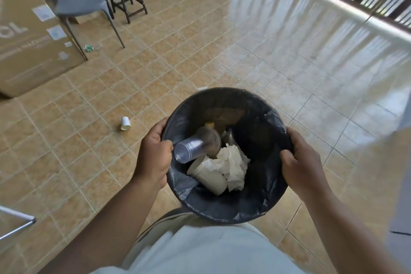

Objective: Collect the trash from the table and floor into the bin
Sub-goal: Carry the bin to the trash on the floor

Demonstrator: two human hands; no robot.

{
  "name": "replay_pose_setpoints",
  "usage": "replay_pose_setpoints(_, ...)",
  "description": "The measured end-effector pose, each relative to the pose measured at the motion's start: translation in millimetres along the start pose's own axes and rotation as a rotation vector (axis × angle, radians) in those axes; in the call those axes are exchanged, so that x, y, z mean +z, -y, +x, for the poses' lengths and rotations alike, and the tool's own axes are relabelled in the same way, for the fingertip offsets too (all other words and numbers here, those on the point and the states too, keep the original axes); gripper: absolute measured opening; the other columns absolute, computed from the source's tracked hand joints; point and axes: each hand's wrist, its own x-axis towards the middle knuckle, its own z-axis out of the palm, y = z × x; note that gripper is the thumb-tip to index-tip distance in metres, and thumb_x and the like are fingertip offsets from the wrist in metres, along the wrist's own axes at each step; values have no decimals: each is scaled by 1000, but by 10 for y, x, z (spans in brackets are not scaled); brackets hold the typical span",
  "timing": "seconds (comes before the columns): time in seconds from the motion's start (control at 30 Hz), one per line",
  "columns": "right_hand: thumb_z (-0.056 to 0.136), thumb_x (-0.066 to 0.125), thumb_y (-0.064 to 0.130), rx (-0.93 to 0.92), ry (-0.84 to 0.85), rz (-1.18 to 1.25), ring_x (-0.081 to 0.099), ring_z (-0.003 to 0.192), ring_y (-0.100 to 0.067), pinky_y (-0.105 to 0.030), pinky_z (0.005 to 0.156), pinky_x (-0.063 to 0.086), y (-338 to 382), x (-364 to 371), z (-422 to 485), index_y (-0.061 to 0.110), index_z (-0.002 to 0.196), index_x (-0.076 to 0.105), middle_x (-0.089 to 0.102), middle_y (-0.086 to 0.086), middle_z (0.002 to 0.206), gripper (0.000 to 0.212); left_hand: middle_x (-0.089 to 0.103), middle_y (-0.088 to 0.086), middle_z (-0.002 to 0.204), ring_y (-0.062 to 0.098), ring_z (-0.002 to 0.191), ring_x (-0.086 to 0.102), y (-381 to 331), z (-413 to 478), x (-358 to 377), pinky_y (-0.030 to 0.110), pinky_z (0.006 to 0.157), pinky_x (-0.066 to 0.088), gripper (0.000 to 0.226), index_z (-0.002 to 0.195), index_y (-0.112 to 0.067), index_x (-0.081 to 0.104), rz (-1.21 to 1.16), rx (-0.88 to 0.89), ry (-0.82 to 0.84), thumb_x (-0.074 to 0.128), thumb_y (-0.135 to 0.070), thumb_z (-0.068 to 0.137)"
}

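Lying sideways on glossy tan floor tiles, a white paper cup rests left of the left hand, whose grip curls over the round bin at its crinkly black-lined rim. Inside lie a ribbed clear cup and crumpled tissue. The right hand clasps the opposite rim.

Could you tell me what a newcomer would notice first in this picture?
The black-lined bin, gripped at its rim by the left hand and right hand, fills the lower middle; a clear plastic cup, a paper cup and crumpled tissue lie inside. On the floor to its left lies a white cup, and a green scrap sits by the grey chair.
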Motion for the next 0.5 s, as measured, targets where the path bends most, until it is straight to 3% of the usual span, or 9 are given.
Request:
replay_pose_setpoints(0.07, 82, 41, -5, -5, -12, -8, 58, 97, -20, -23, 72, 43, 134, 83, 274, 28, 132, 55, 65, 3, 107, 61, 73, 2, 112, 23, 105, 69, -133, 307, 24, 38, 86, 57, 68, 107, -33, 68, 30, 0, 2, 35, 19, 78)
replay_pose_setpoints(0.17, 81, 41, -6, -2, -26, -10, 57, 95, -17, -15, 68, 41, 333, 190, 620, 27, 131, 56, 65, 4, 106, 61, 71, 2, 117, 21, 107, 68, -335, 651, 54, 43, 94, 56, 68, 119, -28, 65, 34, 2, -18, 35, 19, 79)
replay_pose_setpoints(0.23, 82, 40, -6, -13, -5, 1, 57, 95, -17, -18, 69, 43, 449, 253, 835, 27, 132, 56, 65, 5, 106, 62, 71, 1, 115, 20, 106, 69, -433, 830, 52, 44, 93, 56, 68, 121, -26, 65, 27, 13, -45, 35, 19, 79)
replay_pose_setpoints(0.4, 82, 42, -4, -48, 79, -54, 54, 97, -18, -29, 78, 40, 642, 471, 1417, 29, 134, 54, 62, 6, 107, 62, 74, -4, 107, 18, 103, 70, -515, 1175, 41, 43, 93, 56, 68, 105, -36, 68, -7, -8, -138, 35, 18, 77)
replay_pose_setpoints(0.5, 80, 42, -4, -75, 156, -69, 55, 100, -19, -33, 82, 45, 690, 603, 1750, 31, 133, 54, 64, 6, 110, 64, 75, -6, 107, 18, 103, 70, -466, 1319, 52, 44, 94, 56, 74, 101, -45, 70, -36, -39, -213, 36, 17, 77)
